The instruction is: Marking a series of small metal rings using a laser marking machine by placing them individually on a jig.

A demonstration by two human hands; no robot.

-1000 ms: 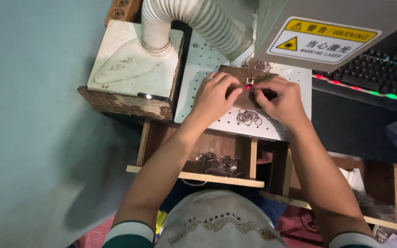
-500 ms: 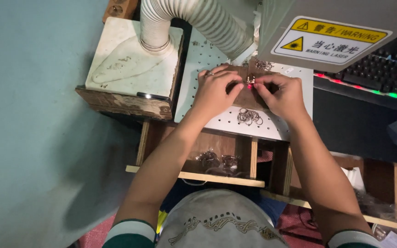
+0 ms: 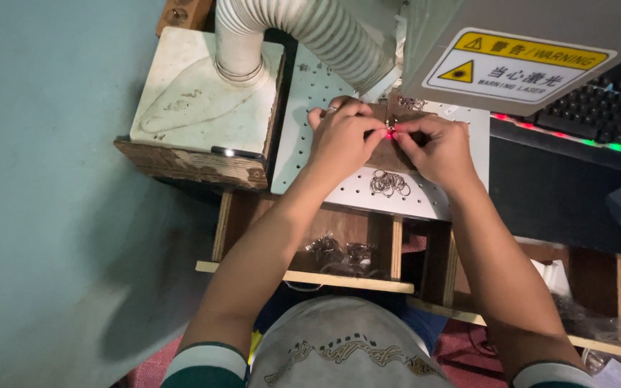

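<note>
My left hand [image 3: 343, 138] and my right hand [image 3: 434, 149] meet fingertip to fingertip over a brown block [image 3: 389, 156] on the white perforated plate [image 3: 303, 108]. Between the fingertips they pinch a small metal piece [image 3: 391, 126], and a red light spot glows on it. A ring sits on one finger of my left hand. A small pile of metal rings [image 3: 389, 184] lies on the plate just in front of my hands. The grey laser head [image 3: 468, 29] with a yellow warning label hangs right above.
A white ribbed hose [image 3: 303, 29] runs from a white box [image 3: 195, 100] on a worn wooden board at the left. A keyboard with coloured lights [image 3: 591, 122] is at the right. An open wooden drawer [image 3: 339, 255] below holds more metal rings. Teal wall on the left.
My hands have shifted slightly away from me on the block and stay pinched on the small piece. The rest is unchanged.
</note>
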